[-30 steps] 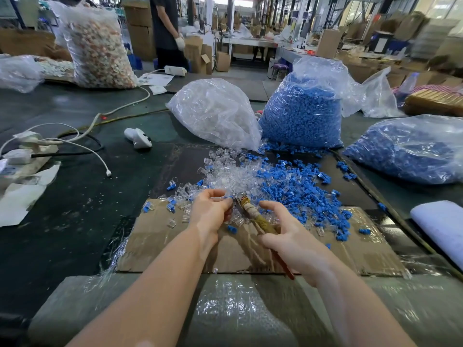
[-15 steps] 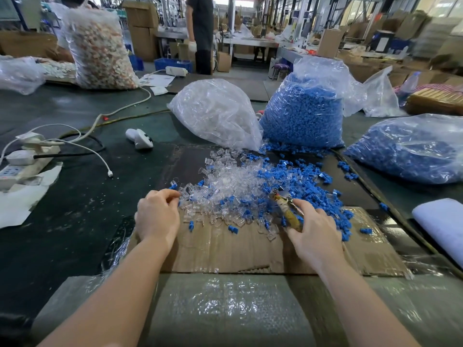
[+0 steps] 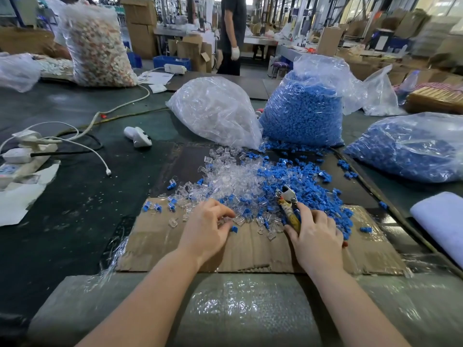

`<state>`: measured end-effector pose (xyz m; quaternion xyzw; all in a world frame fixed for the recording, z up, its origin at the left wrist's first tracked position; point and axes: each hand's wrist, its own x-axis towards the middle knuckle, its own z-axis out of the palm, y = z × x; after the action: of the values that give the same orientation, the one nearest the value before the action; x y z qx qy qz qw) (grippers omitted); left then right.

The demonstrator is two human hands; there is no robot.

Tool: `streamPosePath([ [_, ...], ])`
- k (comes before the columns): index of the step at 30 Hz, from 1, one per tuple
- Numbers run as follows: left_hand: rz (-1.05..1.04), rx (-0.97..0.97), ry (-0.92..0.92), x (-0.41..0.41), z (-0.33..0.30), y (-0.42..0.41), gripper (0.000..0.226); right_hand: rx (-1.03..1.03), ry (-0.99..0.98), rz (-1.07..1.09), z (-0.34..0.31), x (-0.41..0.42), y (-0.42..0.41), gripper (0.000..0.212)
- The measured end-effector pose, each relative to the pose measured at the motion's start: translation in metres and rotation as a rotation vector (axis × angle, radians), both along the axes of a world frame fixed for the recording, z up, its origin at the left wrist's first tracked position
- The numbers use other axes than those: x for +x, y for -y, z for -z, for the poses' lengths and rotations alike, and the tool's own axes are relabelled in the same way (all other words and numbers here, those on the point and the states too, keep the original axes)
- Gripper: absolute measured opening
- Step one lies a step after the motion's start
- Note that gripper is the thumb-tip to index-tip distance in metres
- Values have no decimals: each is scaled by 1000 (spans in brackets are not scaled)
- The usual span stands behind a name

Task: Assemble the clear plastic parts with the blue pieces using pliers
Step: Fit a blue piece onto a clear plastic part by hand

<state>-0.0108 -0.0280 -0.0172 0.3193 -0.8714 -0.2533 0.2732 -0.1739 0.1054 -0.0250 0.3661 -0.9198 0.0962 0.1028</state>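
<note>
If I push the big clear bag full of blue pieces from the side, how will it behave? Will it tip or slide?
The tall clear plastic bag of blue pieces probably slumps rather than tips: it sits wide and sagging on the dark green table. It looks heavy, being packed full. Its thin film seems floppy, and loose pieces at its base suggest that it may spill more.

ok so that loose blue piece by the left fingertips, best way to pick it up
Probably a thumb-and-forefinger pinch across its sides, coming straight down from above. The blue piece lies alone on flat cardboard, clear of the pile, so nothing blocks its top, and it looks too small for more fingers. The left hand is right beside it; the right hand holds the pliers.
</note>
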Motion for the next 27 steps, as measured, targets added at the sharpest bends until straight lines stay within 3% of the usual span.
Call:
streamPosePath([
  [6,-31,60,30,-6,7,-8,22,108,-55,39,-4,8,-2,60],
  [11,-57,90,-14,-15,6,-14,19,-294,-148,-267,-8,25,3,29],
  [14,-63,110,-71,-20,8,-19,17,-278,-111,-406,-7,35,10,18],
  [19,-45,157,-161,-17,13,-23,18,-232,-109,-386,-6,41,15,20],
  [23,-19,197,-218,-12,12,-23,23,-309,33,-389,-11,41,18,16],
  [27,53,441,-329,-10,6,-24,32,-450,448,-446,-16,43,26,14],
])
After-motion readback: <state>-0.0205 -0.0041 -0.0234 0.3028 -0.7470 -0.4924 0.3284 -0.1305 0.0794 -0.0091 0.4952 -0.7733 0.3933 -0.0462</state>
